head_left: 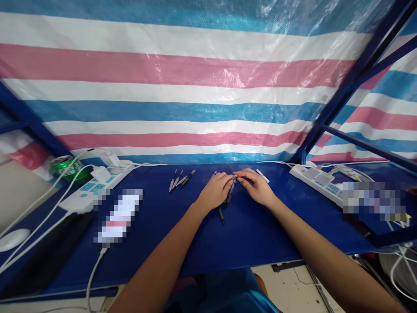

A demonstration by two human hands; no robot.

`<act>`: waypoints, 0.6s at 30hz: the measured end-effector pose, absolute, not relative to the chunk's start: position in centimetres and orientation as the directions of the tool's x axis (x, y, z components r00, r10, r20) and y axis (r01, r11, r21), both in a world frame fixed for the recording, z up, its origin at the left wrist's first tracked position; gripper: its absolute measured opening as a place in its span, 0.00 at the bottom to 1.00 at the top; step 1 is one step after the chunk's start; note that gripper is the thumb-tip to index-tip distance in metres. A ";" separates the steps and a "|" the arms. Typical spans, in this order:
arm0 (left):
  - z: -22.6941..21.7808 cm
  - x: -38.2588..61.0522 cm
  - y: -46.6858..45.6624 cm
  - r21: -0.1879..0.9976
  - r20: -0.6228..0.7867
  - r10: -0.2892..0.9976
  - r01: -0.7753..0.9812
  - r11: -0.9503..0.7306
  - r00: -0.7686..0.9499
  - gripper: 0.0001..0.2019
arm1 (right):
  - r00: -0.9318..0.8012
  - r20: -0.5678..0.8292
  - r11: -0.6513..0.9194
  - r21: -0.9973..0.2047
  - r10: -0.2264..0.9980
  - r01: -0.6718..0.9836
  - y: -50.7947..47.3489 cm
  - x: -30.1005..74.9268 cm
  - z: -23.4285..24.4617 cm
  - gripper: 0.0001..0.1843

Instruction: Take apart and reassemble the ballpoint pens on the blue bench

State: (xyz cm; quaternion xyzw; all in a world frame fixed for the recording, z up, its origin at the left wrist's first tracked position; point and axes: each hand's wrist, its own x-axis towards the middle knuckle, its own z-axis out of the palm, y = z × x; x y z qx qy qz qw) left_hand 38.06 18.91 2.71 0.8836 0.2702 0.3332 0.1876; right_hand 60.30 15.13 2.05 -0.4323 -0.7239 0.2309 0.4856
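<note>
The left hand point(213, 190) and right hand point(256, 187) lay close together at the middle of the table, fingertips meeting. Both were curled and closed in a fine pinch around a slim dark pen point(230, 195), whose upper end was mostly hidden by the fingers; its lower part angled out toward the near side, below the left hand. Just beyond that, nearer the person, lay a short black pen piece point(221, 214). A white pen-like stick point(262, 175) lay just beyond the right fingertips. To the left of the hands, a small group of pens point(180, 180) lay fanned out, their tips pointing in different directions.

All of this rested on a dark blue tabletop point(254, 243). Farther left stood a white power strip point(94, 189), with a green drink can point(70, 168) lying at the far-left corner and a white computer mouse point(13, 240) off the near-left edge. A blurred flat object point(119, 215) lay left of the hands. A second power strip point(314, 184) ran along the right, partly beside another blurred object point(373, 201). A striped tarpaulin point(176, 78) hung behind the table on a blue metal frame point(345, 95).
</note>
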 end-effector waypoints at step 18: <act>3.7 38.9 18.0 0.974 0.205 0.775 -0.204 -0.101 0.598 0.24 | 0.227 0.389 0.415 -0.906 0.893 -0.077 15.4 59.7 2.9 0.19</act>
